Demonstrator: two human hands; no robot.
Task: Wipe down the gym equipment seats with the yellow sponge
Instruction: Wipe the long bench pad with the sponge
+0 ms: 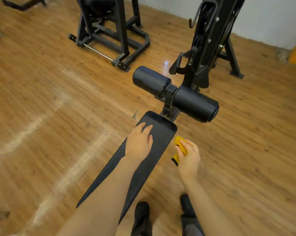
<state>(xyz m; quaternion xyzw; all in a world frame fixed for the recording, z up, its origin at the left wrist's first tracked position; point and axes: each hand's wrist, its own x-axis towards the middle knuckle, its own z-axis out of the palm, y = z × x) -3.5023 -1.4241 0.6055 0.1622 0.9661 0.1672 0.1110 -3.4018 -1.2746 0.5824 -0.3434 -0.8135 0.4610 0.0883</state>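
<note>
- Black padded seat (162, 132) is running long and narrow away from the person, ending just short of twin roller pads (176, 94), with wooden floor (58, 99) lying open along both its edges.
- Left hand (140, 139) is lying flat, fingers relaxed, on the seat's far end.
- Right hand (188, 156) is gripping the folded yellow sponge (180, 147) just beside the seat's right edge, over the floor.

A brown wooden plank floor (41, 99) carries a black steel machine frame (109, 36) at eleven o'clock, and black shoes (141, 217) at six.
</note>
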